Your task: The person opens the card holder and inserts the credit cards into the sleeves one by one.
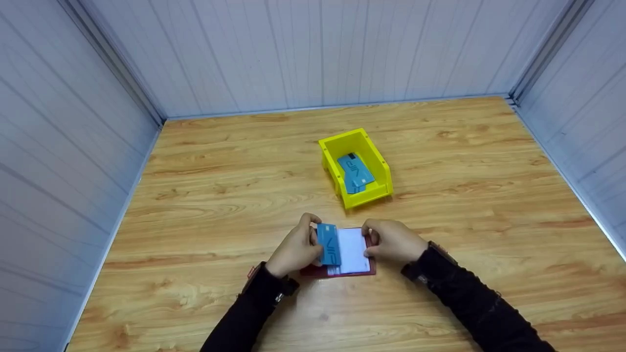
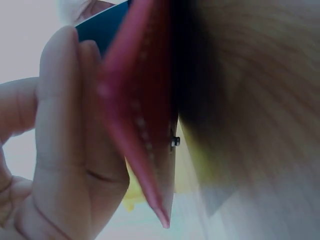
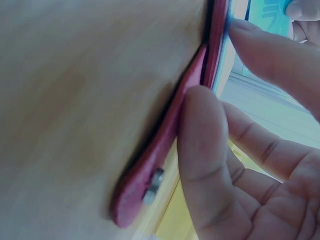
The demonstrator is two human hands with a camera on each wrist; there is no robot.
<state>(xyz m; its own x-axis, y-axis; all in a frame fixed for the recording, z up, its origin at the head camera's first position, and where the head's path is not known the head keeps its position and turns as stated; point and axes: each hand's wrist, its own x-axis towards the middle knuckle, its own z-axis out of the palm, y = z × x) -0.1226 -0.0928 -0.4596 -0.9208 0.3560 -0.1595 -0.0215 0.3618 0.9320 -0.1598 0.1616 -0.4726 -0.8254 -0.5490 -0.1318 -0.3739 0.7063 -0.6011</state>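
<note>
A red card holder [image 1: 373, 264] with a snap strap [image 3: 132, 200] lies spread on the wooden table, its white inner sleeves [image 1: 353, 250] facing up. My left hand [image 1: 299, 247] is at its left side, thumb and fingers pinching a blue VIP card [image 1: 329, 243] that covers part of the sleeves. In the left wrist view, the red cover [image 2: 135, 100] rises beside the left fingers, with the card's dark blue edge behind it. My right hand [image 1: 391, 239] pinches the right edge of the card holder; in the right wrist view its fingertips meet that edge near the strap.
Beyond the hands stands a yellow bin [image 1: 381, 188], its low front toward me, with blue VIP cards [image 1: 356, 170] lying inside. White panel walls [image 1: 293, 54] border the wooden table [image 1: 220, 195] at the back and both sides.
</note>
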